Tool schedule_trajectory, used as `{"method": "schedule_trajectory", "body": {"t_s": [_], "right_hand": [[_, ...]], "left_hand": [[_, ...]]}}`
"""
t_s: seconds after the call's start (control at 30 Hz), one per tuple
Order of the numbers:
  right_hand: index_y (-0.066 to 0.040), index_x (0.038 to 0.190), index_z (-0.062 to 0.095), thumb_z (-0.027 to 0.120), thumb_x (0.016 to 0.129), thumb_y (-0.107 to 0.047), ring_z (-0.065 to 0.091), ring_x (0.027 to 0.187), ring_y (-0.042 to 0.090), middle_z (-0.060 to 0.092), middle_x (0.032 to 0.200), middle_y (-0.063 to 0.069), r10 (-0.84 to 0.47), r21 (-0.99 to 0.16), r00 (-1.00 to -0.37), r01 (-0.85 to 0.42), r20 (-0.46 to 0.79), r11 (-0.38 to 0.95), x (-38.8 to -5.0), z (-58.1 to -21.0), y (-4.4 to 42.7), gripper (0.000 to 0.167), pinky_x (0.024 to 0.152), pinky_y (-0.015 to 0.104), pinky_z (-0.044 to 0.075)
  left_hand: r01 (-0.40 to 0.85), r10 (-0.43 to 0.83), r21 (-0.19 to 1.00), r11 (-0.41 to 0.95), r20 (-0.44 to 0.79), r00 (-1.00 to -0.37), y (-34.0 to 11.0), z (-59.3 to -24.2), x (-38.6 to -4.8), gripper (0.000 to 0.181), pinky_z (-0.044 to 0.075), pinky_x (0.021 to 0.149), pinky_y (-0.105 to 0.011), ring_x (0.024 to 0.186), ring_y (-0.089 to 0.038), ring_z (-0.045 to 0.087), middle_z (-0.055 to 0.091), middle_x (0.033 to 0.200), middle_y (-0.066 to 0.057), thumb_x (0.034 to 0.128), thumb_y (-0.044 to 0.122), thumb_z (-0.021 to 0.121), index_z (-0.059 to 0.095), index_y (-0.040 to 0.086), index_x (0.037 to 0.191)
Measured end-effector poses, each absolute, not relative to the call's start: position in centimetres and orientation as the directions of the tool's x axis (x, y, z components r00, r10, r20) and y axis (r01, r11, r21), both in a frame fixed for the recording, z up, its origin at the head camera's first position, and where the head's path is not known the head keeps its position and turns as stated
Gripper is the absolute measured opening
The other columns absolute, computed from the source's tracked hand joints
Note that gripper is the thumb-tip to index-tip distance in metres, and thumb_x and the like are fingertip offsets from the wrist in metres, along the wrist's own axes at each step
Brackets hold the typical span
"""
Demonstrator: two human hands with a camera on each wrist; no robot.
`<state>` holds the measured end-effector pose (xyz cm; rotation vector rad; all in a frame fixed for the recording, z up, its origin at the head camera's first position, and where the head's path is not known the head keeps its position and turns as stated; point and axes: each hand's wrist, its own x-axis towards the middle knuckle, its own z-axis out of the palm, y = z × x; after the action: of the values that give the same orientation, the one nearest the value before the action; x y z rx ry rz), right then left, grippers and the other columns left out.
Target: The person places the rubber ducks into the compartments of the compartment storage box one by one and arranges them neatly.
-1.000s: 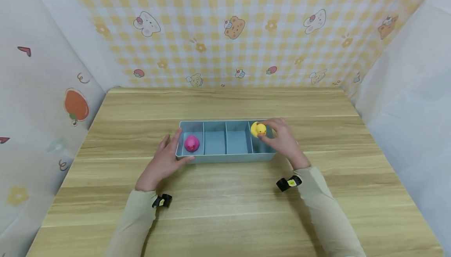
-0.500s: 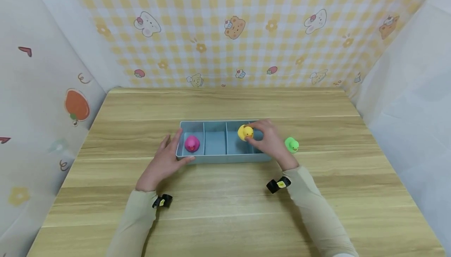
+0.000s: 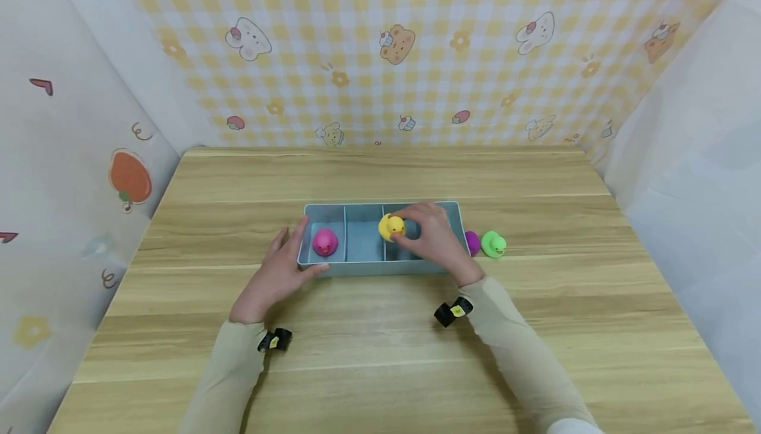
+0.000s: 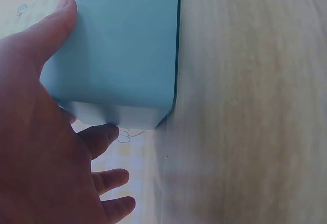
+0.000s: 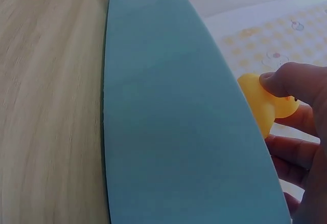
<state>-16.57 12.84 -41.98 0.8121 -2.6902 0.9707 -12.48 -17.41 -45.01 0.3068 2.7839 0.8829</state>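
Note:
A blue-grey divided tray [image 3: 364, 267] lies on the table, its compartments in a row. My left hand [image 3: 275, 280] rests against its left end, the thumb [image 4: 53, 27] along the front wall and the other fingers spread. A pink rubber duck [image 3: 324, 242] sits in the leftmost compartment. My right hand [image 3: 433, 236] pinches a yellow rubber duck [image 3: 391, 227] between thumb and fingers, over the divider right of the second compartment. In the right wrist view, the yellow duck [image 5: 260, 104] shows beyond the front wall. That hand covers much of the tray's right part.
Just right of the tray, a green duck [image 3: 493, 244] stands on the wooden table [image 3: 380, 355]. Between it and the tray is a purple object [image 3: 472, 243], partly hidden. A checkered cloth [image 3: 357, 90] hangs behind the table.
My right hand has carried the yellow duck leftward from the rightmost compartment to the tray's middle. The green duck and purple object have come into view behind it. My left hand stays put.

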Motion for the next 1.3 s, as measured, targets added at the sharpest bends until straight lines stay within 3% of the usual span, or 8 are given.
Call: {"method": "schedule_trajectory", "body": {"t_s": [0.4,0.63,0.87,1.3], "right_hand": [[-0.011,0.110,0.070,0.077,0.081,-0.028,0.052,0.108,0.025,0.069,0.110,0.006,-0.471,-0.511,-0.840,-0.539,0.268,0.670,-17.1,-41.9,9.7,0.035,0.091,0.050,0.034],[-0.014,0.111,0.070,0.077,0.081,-0.031,0.045,0.090,0.019,0.070,0.111,0.000,-0.474,-0.482,-0.860,-0.502,0.190,0.718,-17.4,-42.3,8.3,0.036,0.072,0.037,0.026],[-0.018,0.113,0.069,0.076,0.081,-0.037,0.041,0.088,0.017,0.071,0.111,-0.004,-0.472,-0.375,-0.879,-0.461,0.067,0.804,-17.6,-42.5,7.2,0.038,0.070,0.034,0.023],[-0.020,0.105,0.069,0.080,0.077,-0.035,0.038,0.085,0.019,0.072,0.102,-0.004,-0.488,-0.214,-0.873,-0.474,-0.016,0.854,-18.0,-42.2,5.8,0.034,0.067,0.034,0.022]], "left_hand": [[0.126,0.243,0.582,0.804,-0.128,-0.961,-17.3,-45.1,-12.5,0.103,0.025,0.100,-0.075,0.144,-0.046,0.007,0.026,0.155,-0.021,0.0834,0.061,0.061,0.000,0.019,0.155],[0.119,0.242,0.584,0.803,-0.137,-0.960,-17.3,-45.0,-12.5,0.103,0.025,0.101,-0.073,0.144,-0.045,0.006,0.026,0.155,-0.020,0.0834,0.061,0.061,-0.001,0.020,0.155],[0.139,0.251,0.580,0.803,-0.117,-0.961,-17.4,-44.9,-12.4,0.101,0.023,0.102,-0.074,0.144,-0.047,0.007,0.026,0.155,-0.021,0.0850,0.058,0.061,0.000,0.018,0.155],[0.132,0.246,0.587,0.799,-0.119,-0.962,-17.5,-45.2,-12.4,0.102,0.025,0.101,-0.073,0.144,-0.046,0.007,0.026,0.155,-0.020,0.0838,0.061,0.060,-0.001,0.021,0.155]]}}
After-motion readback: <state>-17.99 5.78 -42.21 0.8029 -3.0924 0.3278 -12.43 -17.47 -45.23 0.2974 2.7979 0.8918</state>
